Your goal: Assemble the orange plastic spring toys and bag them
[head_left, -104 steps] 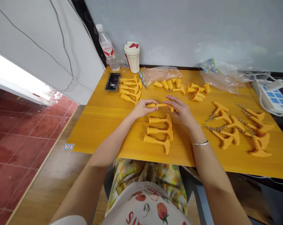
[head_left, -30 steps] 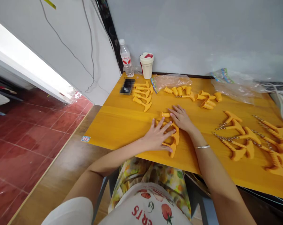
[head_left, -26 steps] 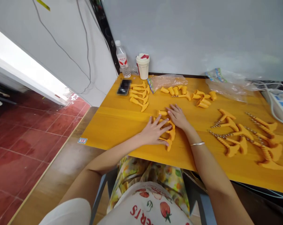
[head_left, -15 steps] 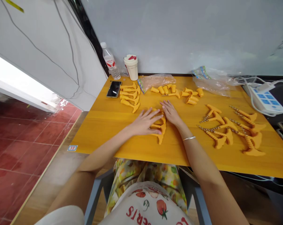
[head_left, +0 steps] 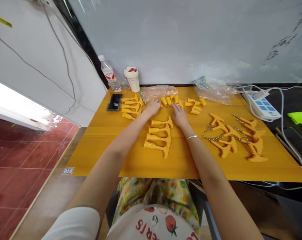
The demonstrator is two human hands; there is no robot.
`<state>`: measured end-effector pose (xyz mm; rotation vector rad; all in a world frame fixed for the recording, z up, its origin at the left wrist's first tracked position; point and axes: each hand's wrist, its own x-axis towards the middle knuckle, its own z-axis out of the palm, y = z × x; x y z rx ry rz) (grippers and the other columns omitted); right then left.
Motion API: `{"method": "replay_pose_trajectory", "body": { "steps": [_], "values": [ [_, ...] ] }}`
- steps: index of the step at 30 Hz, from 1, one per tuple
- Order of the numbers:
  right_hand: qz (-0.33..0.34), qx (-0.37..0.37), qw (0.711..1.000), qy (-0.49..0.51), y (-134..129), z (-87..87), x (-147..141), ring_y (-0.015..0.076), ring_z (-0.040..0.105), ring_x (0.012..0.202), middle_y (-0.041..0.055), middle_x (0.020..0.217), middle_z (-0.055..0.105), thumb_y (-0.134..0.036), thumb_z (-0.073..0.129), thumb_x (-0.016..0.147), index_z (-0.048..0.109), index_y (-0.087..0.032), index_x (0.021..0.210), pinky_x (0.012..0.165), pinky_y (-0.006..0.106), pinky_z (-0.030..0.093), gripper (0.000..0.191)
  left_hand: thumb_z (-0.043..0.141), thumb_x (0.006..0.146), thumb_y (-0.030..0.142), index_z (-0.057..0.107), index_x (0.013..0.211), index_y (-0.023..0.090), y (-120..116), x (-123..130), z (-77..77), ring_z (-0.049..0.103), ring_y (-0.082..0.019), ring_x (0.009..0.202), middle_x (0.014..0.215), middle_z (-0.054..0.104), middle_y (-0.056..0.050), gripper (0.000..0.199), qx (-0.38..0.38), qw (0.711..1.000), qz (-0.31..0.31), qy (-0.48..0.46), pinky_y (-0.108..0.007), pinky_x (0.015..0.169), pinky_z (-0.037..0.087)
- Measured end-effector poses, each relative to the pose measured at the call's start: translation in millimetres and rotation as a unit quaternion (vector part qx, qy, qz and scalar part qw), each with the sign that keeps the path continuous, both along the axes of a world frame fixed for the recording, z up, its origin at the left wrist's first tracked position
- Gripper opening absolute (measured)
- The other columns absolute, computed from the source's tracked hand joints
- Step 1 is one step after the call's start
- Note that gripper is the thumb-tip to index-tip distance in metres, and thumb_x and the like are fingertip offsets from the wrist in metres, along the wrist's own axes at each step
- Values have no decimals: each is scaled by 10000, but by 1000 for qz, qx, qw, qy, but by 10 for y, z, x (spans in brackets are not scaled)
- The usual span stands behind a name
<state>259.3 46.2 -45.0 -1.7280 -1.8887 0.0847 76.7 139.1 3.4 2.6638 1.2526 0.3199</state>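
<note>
My left hand [head_left: 154, 107] is closed at the back of the table, a yellow plastic cap [head_left: 161, 105] just showing at its fingertips. My right hand [head_left: 180, 116] reaches to a yellow T-handled screw [head_left: 180, 103], its fingers over the shank and its metal spiral tip poking out to the left. Several loose yellow caps [head_left: 176, 99] stand just behind both hands. Between my forearms lies a column of capped T-handled screws [head_left: 159, 138], handles to the right. Another capped group [head_left: 130, 106] rests at the far left.
Uncapped T-handled screws [head_left: 231, 140] spread over the right of the table [head_left: 103, 140]. More caps [head_left: 196, 109] lie right of my right hand. Behind are plastic bags [head_left: 213, 93], a cup [head_left: 132, 80], a bottle [head_left: 110, 75] and a phone [head_left: 114, 102]. A power strip [head_left: 263, 106] sits right.
Both hands have left the column of capped screws and moved back to the loose caps and the single uncapped screw. My left hand has closed on a cap. The view has shifted slightly.
</note>
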Motion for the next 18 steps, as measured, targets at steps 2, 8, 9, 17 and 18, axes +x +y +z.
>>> {"method": "replay_pose_trajectory", "body": {
  "steps": [2, 8, 9, 17, 18],
  "values": [
    [-21, -27, 999, -17, 70, 35, -20, 361, 407, 1329, 171, 1549, 415, -108, 334, 893, 423, -103, 1496, 1057, 579, 391, 610, 414, 823, -25, 638, 1101, 37, -71, -103, -32, 528, -325, 1223, 1159, 623, -238, 362, 3, 1000, -3, -4, -481, 1066, 398],
    [-54, -38, 995, -76, 14, 134, -85, 384, 447, 1188, 231, 1203, 616, -218, 338, 962, 670, -136, 1206, 960, 578, 403, 421, 529, 879, 139, 602, 1186, 128, -465, -535, 55, 556, -287, 1130, 1134, 649, -150, 316, 33, 995, 2, -94, -454, 1054, 411],
    [-53, -25, 994, -90, -44, 162, -96, 377, 453, 1169, 219, 1150, 630, -234, 353, 966, 685, -149, 1160, 970, 576, 392, 394, 535, 889, 171, 600, 1196, 128, -560, -590, 88, 565, -288, 1109, 1132, 658, -146, 318, 32, 994, 2, -108, -451, 1037, 424],
    [-26, 59, 993, -99, -633, 444, -202, 285, 537, 994, 153, 1105, 594, -296, 338, 1005, 637, -230, 1259, 764, 375, 480, 398, 486, 944, 243, 591, 1240, 148, -1122, -695, 172, 573, -272, 1087, 1168, 661, -126, 328, 29, 987, -10, -156, -422, 988, 449],
    [-20, 56, 993, -105, -673, 457, -214, 279, 537, 988, 149, 1099, 592, -286, 350, 1003, 646, -241, 1255, 726, 354, 476, 391, 476, 952, 252, 588, 1245, 152, -1148, -692, 157, 571, -271, 1091, 1169, 658, -124, 329, 33, 986, -6, -163, -422, 990, 446]
  ]
}}
